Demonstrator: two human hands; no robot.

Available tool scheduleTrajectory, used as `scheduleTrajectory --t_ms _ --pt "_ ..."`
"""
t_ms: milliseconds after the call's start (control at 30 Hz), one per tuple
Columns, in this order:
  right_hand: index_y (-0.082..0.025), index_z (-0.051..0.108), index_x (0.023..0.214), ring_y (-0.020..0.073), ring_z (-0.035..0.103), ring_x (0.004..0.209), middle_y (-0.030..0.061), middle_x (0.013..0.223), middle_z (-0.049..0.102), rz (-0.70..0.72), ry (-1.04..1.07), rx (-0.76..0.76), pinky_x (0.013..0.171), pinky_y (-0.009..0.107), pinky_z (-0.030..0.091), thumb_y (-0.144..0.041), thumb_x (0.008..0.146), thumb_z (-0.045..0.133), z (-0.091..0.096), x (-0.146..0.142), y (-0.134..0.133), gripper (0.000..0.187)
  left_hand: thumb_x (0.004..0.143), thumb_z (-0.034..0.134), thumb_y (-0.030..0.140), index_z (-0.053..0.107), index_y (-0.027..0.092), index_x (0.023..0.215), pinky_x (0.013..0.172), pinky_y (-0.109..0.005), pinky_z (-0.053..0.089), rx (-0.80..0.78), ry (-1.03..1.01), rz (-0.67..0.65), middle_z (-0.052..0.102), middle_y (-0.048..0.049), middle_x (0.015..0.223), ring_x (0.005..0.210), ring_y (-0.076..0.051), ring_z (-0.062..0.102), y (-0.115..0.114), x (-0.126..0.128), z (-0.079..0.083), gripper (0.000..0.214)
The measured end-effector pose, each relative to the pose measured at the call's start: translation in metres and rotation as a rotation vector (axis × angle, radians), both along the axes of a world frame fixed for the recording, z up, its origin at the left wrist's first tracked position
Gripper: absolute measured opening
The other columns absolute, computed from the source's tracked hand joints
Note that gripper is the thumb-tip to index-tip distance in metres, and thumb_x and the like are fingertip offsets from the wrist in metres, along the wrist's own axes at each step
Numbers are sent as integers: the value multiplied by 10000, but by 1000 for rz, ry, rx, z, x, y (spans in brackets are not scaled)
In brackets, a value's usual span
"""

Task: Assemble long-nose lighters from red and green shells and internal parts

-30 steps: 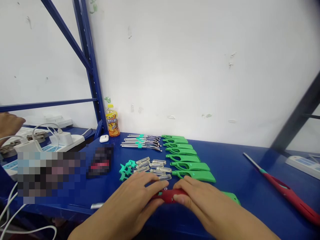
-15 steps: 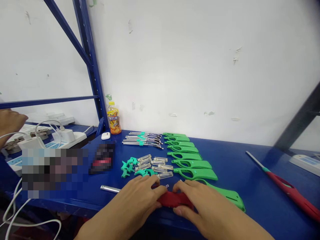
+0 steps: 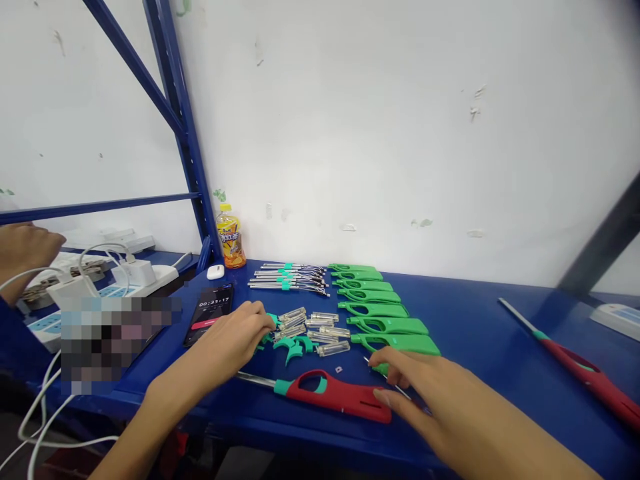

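Observation:
A red lighter [image 3: 340,395] with a teal collar and a metal tube lies flat near the table's front edge, with no hand holding it. My left hand [image 3: 233,339] has its fingers curled over a pile of teal trigger pieces [image 3: 295,345], pinching one at the pile's left end. My right hand [image 3: 425,387] rests open on the table by the lighter's rear end. Its thumb is against the red body and its fingers lie over a thin wire [image 3: 380,373]. A tiny white piece [image 3: 339,369] lies above the lighter.
On the blue table [image 3: 475,333] are a row of green lighter shells [image 3: 383,310], clear tanks [image 3: 320,328], metal tubes [image 3: 287,278], a phone showing a timer [image 3: 213,309], an orange bottle [image 3: 231,237] and another red lighter [image 3: 583,369]. Another person's hand [image 3: 25,248] is over power strips at left.
Both hands have let go of the red lighter, which now lies in full view. My left hand moved up and left to the teal pieces. My right hand slid right.

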State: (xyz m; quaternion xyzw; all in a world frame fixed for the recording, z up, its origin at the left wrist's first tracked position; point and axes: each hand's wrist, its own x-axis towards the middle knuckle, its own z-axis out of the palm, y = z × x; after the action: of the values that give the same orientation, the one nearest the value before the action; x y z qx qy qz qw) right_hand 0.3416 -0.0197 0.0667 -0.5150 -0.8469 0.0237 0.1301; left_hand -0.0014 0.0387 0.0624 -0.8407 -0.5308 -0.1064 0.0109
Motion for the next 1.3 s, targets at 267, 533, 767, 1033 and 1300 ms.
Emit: scheduleTrajectory --t_ms 267,533,767,1033,1300 --pt "-315 768 1074 333 803 1000 38 1062 838 -162 -114 -198 802 429 621 -306 1034 602 15 5 -5 172 1096 396 210 695 205 961 788 -349 434 -12 12 29 610 -78 1039 1000 -259 594 5 4 -2 328" --pt "-332 802 977 344 787 787 60 853 820 -342 -81 -125 643 377 470 -228 842 776 -19 37 1 172 1103 447 245 707 203 967 799 -326 464 -48 25 92 622 -73 1054 1039 -254 637 7 5 1 296" --pt "-304 787 803 293 747 691 37 776 800 -325 -153 -124 588 326 328 -140 850 693 -18 25 9 195 1094 492 275 731 207 1027 839 -348 480 -75 23 111 646 -75 1092 1077 -268 645 8 5 2 258" --pt "-294 774 803 323 761 731 51 768 800 -294 -202 -125 587 335 293 -142 858 667 -14 23 7 194 1058 456 132 703 203 955 830 -344 466 -65 49 95 656 -72 1067 1033 -255 644 0 7 2 277" --pt "-278 681 847 249 700 706 17 828 755 -169 -1 -15 654 351 403 -181 907 610 -13 27 7 134 1001 522 76 674 219 930 722 -324 400 -40 79 106 647 -58 1053 1006 -254 628 5 4 -4 221"
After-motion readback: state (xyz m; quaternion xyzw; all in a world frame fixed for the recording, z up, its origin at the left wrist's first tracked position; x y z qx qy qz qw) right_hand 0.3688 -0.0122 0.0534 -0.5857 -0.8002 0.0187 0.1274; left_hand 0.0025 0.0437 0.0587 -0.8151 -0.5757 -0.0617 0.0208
